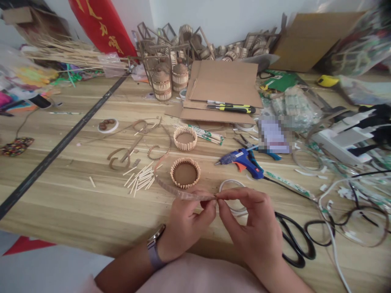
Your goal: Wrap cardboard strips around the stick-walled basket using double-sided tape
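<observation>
Above the near edge of a wooden table [91, 219], the left hand [187, 226] and the right hand [255, 226] pinched a thin brown strip [183, 195], thumbs against fingers [244, 194]. Just beyond the fingertips sat a round stick-walled tray [185, 176], another like it behind; loose sticks [142, 179] lay to their left. Beyond and right lay a blue glue gun [244, 159] (its cord trailing rightward). Farthest from the fingers, cardboard sheets [226, 81] lay before heaped wooden models [185, 40], a red banner [105, 28] leftward, a pale wall [186, 10] behind.
</observation>
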Tool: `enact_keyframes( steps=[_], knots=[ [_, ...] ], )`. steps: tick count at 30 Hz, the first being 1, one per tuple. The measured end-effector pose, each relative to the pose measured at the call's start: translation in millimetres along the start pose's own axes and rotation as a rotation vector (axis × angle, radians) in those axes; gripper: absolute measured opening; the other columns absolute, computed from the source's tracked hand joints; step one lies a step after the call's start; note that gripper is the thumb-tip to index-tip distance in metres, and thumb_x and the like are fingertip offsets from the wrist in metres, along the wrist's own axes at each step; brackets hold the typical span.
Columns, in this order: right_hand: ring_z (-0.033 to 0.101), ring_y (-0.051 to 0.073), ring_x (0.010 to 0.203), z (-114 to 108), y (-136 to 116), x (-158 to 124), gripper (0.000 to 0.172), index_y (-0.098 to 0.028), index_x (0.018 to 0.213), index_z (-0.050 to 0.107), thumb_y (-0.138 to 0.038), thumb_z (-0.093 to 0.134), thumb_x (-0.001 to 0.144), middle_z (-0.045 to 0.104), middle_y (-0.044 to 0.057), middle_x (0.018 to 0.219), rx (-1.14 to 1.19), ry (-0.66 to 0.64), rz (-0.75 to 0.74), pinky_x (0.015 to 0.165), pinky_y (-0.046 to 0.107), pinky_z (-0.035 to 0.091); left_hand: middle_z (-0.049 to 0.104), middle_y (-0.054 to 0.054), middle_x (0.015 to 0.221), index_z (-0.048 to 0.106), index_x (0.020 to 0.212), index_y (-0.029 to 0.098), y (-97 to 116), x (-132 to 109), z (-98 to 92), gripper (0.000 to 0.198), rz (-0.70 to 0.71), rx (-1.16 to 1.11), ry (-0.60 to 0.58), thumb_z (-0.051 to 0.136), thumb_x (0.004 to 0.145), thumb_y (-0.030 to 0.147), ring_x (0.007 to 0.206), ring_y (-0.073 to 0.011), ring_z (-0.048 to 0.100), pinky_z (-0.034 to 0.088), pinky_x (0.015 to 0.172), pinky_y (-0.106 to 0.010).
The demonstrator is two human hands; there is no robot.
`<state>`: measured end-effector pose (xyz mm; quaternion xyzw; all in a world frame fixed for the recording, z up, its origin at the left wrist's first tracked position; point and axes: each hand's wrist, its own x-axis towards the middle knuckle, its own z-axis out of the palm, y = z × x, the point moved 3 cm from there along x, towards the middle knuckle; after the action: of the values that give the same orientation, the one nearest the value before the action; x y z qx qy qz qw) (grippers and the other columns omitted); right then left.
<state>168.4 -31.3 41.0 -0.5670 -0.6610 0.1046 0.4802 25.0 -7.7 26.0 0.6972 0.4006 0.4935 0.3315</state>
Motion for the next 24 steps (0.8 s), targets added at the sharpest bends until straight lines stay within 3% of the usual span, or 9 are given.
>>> enact_keyframes(
  steps=[11, 17, 21, 24],
  knots=[
    [0.067, 0.018, 0.072, 4, 6, -1, 0.024, -0.028, 0.093, 0.048, -0.014, 0.063, 0.081, 0.066, -0.004, 0.077, 0.207, 0.025, 0.133, 0.069, 0.035, 0.052, 0.072, -0.001, 0.081, 0.067, 0.085, 0.019, 1, 0, 0.7, 0.012, -0.010, -0.052, -0.028, 0.059, 0.087, 0.010, 0.076, -0.0125, 0.066, 0.052, 0.074, -0.022],
    [0.066, 0.015, 0.071, 2, 10, 5, 0.025, -0.028, 0.091, 0.046, -0.014, 0.063, 0.080, 0.064, -0.006, 0.074, 0.422, 0.001, 0.315, 0.067, 0.030, 0.052, 0.069, -0.001, 0.077, 0.065, 0.083, 0.018, 5, 2, -2.9, 0.011, 0.017, -0.118, 0.015, 0.058, 0.088, 0.010, 0.073, -0.0129, 0.064, 0.051, 0.071, -0.023],
    [0.063, 0.014, 0.067, -9, 29, 9, 0.026, -0.027, 0.088, 0.047, -0.020, 0.069, 0.077, 0.064, -0.005, 0.073, 0.475, 0.062, 0.439, 0.062, 0.027, 0.050, 0.065, -0.002, 0.074, 0.061, 0.078, 0.018, 7, 3, -6.9, 0.014, 0.057, -0.158, 0.099, 0.057, 0.088, 0.010, 0.072, -0.0134, 0.063, 0.051, 0.070, -0.023],
    [0.062, 0.016, 0.069, -30, 51, 14, 0.031, -0.027, 0.085, 0.049, -0.031, 0.075, 0.069, 0.063, -0.003, 0.073, 0.373, 0.155, 0.515, 0.067, 0.032, 0.051, 0.063, -0.002, 0.073, 0.060, 0.077, 0.018, 6, 3, -8.5, 0.015, 0.041, -0.203, 0.139, 0.055, 0.090, 0.012, 0.071, -0.0138, 0.062, 0.051, 0.066, -0.023]
  ],
)
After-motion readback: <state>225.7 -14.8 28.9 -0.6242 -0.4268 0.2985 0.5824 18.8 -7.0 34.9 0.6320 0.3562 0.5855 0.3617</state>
